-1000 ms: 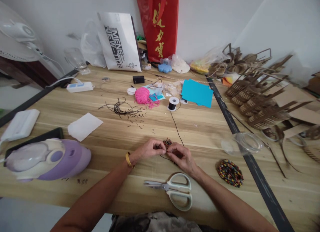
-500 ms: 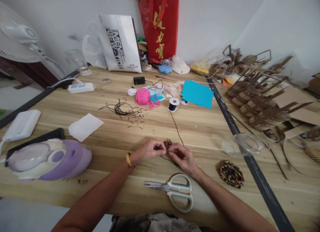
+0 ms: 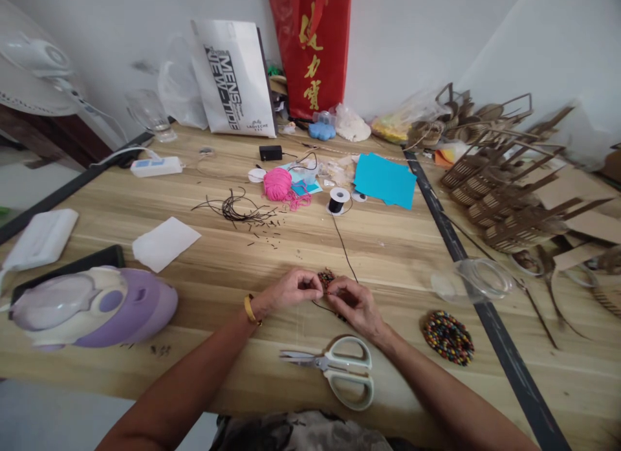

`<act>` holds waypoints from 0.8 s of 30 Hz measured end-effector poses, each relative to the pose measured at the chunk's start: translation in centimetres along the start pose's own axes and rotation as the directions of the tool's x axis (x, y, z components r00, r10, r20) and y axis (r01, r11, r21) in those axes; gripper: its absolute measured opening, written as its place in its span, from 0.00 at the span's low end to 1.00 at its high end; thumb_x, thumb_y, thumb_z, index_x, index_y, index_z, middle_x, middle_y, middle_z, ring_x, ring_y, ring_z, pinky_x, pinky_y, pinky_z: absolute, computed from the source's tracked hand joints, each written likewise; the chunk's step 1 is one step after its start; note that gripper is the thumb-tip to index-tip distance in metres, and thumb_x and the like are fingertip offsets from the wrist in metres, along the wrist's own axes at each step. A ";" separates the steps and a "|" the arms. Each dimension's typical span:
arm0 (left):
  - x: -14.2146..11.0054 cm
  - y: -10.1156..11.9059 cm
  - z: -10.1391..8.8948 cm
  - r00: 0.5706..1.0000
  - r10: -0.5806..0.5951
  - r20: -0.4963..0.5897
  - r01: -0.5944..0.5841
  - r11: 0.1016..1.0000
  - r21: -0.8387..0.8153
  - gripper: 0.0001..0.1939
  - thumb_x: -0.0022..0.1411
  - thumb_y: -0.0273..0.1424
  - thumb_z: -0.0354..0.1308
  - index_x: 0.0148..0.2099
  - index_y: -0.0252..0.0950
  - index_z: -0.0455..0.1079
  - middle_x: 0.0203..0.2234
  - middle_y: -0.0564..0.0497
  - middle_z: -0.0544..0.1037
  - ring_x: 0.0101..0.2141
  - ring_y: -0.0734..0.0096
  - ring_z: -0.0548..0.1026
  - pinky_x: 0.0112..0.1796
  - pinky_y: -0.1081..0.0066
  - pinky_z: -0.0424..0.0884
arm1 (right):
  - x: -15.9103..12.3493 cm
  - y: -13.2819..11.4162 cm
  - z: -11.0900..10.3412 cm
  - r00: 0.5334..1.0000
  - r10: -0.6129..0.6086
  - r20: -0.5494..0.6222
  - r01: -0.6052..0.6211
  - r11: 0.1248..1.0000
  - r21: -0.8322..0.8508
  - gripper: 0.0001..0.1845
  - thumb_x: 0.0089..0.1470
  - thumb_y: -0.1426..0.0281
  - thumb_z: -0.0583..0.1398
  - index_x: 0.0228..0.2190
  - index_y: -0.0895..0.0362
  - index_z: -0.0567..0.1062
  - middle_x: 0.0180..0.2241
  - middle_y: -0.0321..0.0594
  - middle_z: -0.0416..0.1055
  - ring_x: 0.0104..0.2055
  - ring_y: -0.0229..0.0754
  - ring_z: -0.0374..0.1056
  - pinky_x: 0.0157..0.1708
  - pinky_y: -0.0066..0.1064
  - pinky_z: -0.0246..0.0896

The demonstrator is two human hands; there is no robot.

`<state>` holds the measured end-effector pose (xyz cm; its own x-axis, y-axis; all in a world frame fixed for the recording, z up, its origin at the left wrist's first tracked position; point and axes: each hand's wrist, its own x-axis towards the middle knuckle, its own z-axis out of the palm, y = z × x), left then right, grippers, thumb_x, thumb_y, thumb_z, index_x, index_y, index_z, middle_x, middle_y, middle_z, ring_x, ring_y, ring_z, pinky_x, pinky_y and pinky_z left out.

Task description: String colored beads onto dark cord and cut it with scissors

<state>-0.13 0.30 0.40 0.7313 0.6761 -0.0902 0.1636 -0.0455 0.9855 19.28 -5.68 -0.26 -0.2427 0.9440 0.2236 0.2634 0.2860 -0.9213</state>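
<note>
At the front middle of the table my left hand (image 3: 297, 287) and my right hand (image 3: 356, 303) meet fingertip to fingertip, both pinched. Between and just behind them is a cluster of small coloured beads (image 3: 326, 277), partly hidden by the fingers. A thin black cord (image 3: 345, 247) runs from a white spool (image 3: 338, 200) down to my right hand, and a piece of it shows below the fingers. Both hands appear closed on the cord at the beads; the exact grip is too small to see. Scissors (image 3: 326, 367) with pale handles lie partly open just below.
A coil of multicoloured beads (image 3: 448, 337) lies to the right. Cut black cords (image 3: 237, 208), pink yarn (image 3: 277, 184) and blue sheets (image 3: 385, 180) are farther back. A purple-and-white appliance (image 3: 97, 307) stands at left; woven baskets (image 3: 514, 205) crowd the right side.
Both hands keep nearly the same pinched pose at the beads. The camera view has shifted very slightly; nothing else has visibly moved.
</note>
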 end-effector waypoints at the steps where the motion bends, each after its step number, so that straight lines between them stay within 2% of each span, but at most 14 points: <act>1: 0.0 0.0 0.0 1.000 0.000 0.000 0.000 1.000 0.005 0.08 0.56 0.31 0.59 0.30 0.30 0.71 0.23 0.53 0.72 0.27 0.76 0.67 0.31 0.76 0.63 | 0.0 0.0 0.0 1.000 0.000 0.002 0.000 1.000 0.000 0.08 0.56 0.65 0.59 0.32 0.57 0.74 0.29 0.41 0.71 0.30 0.39 0.66 0.28 0.28 0.61; 16: 0.0 0.0 0.0 1.000 0.000 0.014 0.000 1.000 -0.013 0.08 0.56 0.31 0.58 0.30 0.30 0.70 0.23 0.53 0.72 0.26 0.77 0.66 0.30 0.76 0.62 | 0.0 0.7 -0.1 0.999 -0.029 0.025 0.028 1.000 0.011 0.06 0.57 0.67 0.59 0.33 0.57 0.74 0.31 0.42 0.72 0.33 0.40 0.67 0.32 0.30 0.62; 24: -0.1 0.0 0.0 1.000 0.005 0.014 -0.005 1.000 0.012 0.10 0.57 0.33 0.58 0.31 0.29 0.72 0.24 0.52 0.73 0.27 0.76 0.68 0.32 0.76 0.63 | -0.1 0.9 0.1 1.000 0.008 0.016 -0.008 1.000 0.003 0.07 0.55 0.66 0.60 0.32 0.58 0.74 0.30 0.41 0.72 0.29 0.38 0.66 0.28 0.28 0.61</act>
<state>-0.18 0.23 0.42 0.7409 0.6658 -0.0877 0.1684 -0.0578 0.9840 19.47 -5.57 -1.15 -0.2559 0.9434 0.2109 0.2626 0.2778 -0.9240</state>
